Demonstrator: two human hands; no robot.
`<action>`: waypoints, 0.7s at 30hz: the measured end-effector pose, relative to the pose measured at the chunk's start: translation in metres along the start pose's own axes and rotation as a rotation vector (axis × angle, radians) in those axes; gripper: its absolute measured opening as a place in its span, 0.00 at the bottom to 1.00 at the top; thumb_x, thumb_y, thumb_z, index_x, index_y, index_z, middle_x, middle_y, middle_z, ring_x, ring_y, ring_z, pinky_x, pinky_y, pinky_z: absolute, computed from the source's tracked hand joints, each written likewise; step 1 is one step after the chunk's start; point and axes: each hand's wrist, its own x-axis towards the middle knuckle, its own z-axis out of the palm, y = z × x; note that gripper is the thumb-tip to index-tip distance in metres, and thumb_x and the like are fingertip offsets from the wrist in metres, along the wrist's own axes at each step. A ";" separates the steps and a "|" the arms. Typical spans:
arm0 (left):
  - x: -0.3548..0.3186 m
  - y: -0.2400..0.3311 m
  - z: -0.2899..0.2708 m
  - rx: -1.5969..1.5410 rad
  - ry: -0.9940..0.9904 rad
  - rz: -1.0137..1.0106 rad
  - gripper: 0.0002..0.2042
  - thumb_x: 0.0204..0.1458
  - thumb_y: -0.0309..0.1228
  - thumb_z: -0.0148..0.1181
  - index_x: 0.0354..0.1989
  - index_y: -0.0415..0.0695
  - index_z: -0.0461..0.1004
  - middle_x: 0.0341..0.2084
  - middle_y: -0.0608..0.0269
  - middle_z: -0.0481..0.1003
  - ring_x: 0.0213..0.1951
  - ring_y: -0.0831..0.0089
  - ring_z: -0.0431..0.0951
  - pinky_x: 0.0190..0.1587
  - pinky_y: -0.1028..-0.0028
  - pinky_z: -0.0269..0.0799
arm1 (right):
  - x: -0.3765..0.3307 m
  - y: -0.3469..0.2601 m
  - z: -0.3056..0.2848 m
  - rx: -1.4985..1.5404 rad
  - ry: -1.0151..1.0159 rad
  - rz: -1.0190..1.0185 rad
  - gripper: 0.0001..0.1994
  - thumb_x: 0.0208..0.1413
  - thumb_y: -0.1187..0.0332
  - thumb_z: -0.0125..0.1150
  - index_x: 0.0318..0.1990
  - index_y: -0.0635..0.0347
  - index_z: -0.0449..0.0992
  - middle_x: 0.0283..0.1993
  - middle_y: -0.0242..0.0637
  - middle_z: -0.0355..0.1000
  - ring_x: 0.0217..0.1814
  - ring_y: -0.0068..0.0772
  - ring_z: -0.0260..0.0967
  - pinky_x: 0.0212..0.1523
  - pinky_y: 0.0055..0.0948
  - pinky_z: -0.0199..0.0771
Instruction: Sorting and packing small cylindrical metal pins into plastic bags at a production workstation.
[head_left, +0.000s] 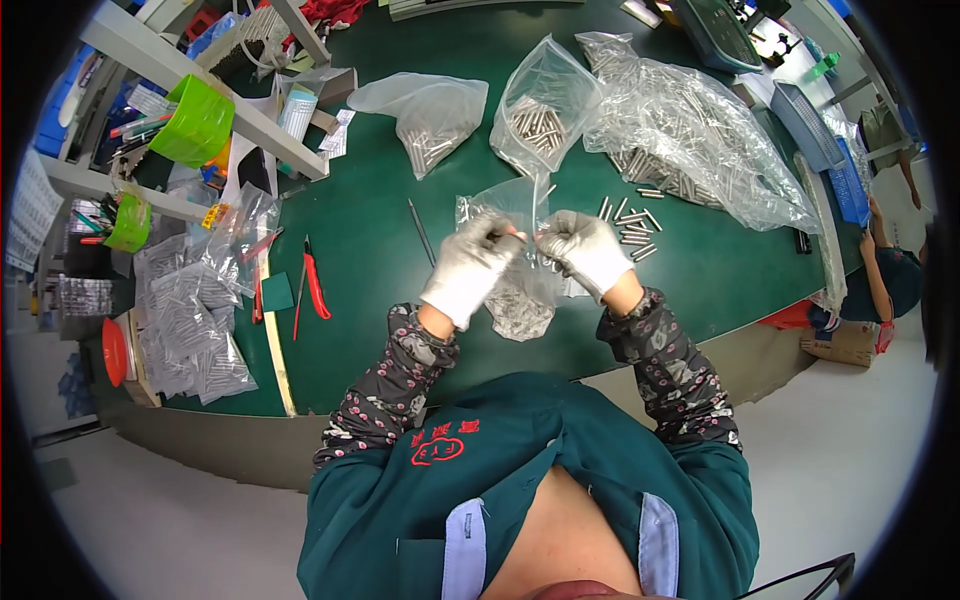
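A dark green tabletop (370,240) fills most of the view, curving with the lens. At its far right lies the largest thing on it, a big crumpled clear plastic sheet (700,140) heaped over many short metal pins. Left of that stand two smaller clear bags of pins, one upright (540,110) and one slumped (430,115). At the left edge a pile of filled small bags (190,320) rests beside a long wooden ruler (275,350), with red-handled cutters (315,280) just beside it and a green bin (195,122) on the rack above.

Near the middle, above the tabletop, hangs a small clear bag (520,290), its bottom weighted with pins. The left hand (468,268) and right hand (588,250), both in pale gloves, hold it up by its mouth: the fingers of each are pressed together, pinching the bag's top edge from either side. Loose pins (632,225) lie scattered on the tabletop just behind the right hand, and a thin dark rod (421,232) lies near the left.
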 end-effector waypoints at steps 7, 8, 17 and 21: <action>0.003 -0.003 -0.011 0.165 -0.081 -0.113 0.11 0.45 0.36 0.57 0.27 0.39 0.72 0.19 0.54 0.72 0.22 0.71 0.73 0.28 0.73 0.68 | 0.003 -0.003 0.030 -0.399 0.042 -0.234 0.19 0.42 0.50 0.59 0.29 0.59 0.73 0.24 0.48 0.69 0.28 0.51 0.67 0.28 0.37 0.67; 0.003 -0.008 -0.013 0.113 -0.119 -0.145 0.11 0.46 0.36 0.56 0.27 0.39 0.72 0.19 0.54 0.73 0.22 0.70 0.73 0.28 0.73 0.68 | 0.003 -0.003 0.032 -0.417 0.013 -0.244 0.19 0.41 0.50 0.60 0.29 0.59 0.73 0.24 0.48 0.69 0.29 0.51 0.67 0.28 0.37 0.67; -0.005 -0.014 -0.017 0.029 -0.055 -0.095 0.06 0.49 0.26 0.52 0.32 0.38 0.72 0.21 0.63 0.73 0.22 0.80 0.71 0.25 0.79 0.66 | 0.003 0.006 0.024 0.113 -0.182 -0.073 0.07 0.50 0.69 0.53 0.34 0.63 0.71 0.25 0.28 0.68 0.25 0.17 0.62 0.28 0.19 0.64; -0.008 -0.021 -0.027 -0.112 0.132 -0.144 0.05 0.47 0.25 0.52 0.29 0.39 0.73 0.19 0.60 0.73 0.22 0.77 0.73 0.25 0.79 0.67 | 0.014 0.017 0.000 0.122 0.293 -0.086 0.05 0.50 0.70 0.52 0.30 0.62 0.69 0.22 0.27 0.66 0.22 0.16 0.61 0.23 0.17 0.61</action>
